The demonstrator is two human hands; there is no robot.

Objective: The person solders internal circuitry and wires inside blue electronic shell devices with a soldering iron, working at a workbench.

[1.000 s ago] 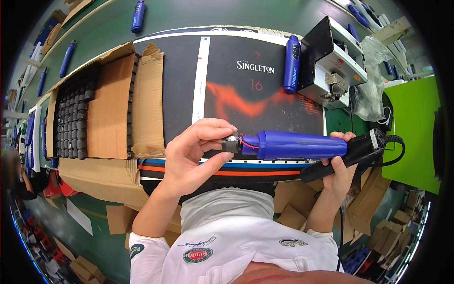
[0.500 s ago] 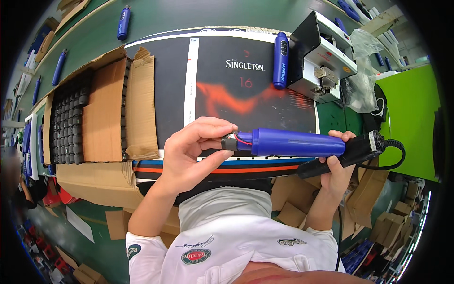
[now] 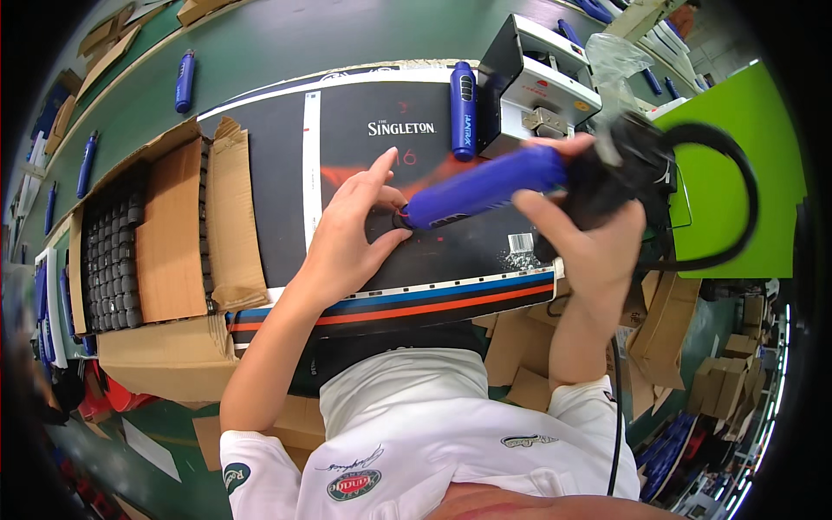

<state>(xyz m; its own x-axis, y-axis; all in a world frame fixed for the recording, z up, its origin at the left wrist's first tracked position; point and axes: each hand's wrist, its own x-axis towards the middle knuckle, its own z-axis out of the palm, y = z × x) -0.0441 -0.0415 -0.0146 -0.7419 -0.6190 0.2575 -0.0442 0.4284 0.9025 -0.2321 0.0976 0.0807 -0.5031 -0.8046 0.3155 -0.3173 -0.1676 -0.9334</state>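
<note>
A blue cylindrical housing (image 3: 477, 192) is held above the mat, tilted with its right end higher. My left hand (image 3: 342, 230) pinches the small dark end piece (image 3: 399, 220) at its left end between thumb and fingers, the index finger stretched out. A bit of red wire shows at that joint. My right hand (image 3: 598, 247) grips the housing's right end together with a black corded hand tool (image 3: 611, 169). Motion blurs the tool, and its tip cannot be made out. A thick black cable (image 3: 750, 195) loops away from it.
At left stands an open carton (image 3: 234, 208) with rows of black parts and a cardboard divider. Another blue cylinder (image 3: 464, 113) lies beside a black-and-white machine (image 3: 537, 87) on the printed mat (image 3: 277, 173). A bright green board (image 3: 737, 173) is at right; more blue cylinders lie farther back.
Both hands have moved up and away from my body with the housing, which now tilts up to the right. The black tool has swung upward in my right hand, and its cable loop has risen.
</note>
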